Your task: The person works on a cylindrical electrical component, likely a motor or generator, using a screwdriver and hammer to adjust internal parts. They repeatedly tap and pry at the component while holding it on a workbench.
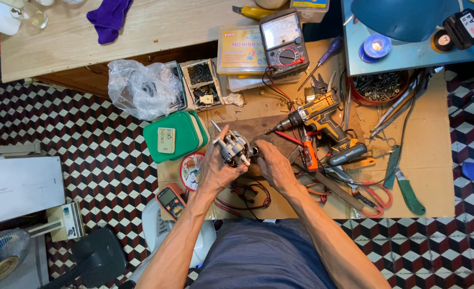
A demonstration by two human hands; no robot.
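Cardboard work mat (430, 160) on a checkered tile floor (108, 160): the small electric motor (236, 148) is held above its centre, left hand (215, 166) clasping the housing, right hand (272, 163) pinching its right end, cordless drill (322, 120) just right, within reach.

Both hands close around a small electric motor (235, 148): the left hand (215, 168) grips its near side, the right hand (272, 163) touches its other end. Just right of the grip lies a cordless drill (317, 120); just left, a green case (174, 136).
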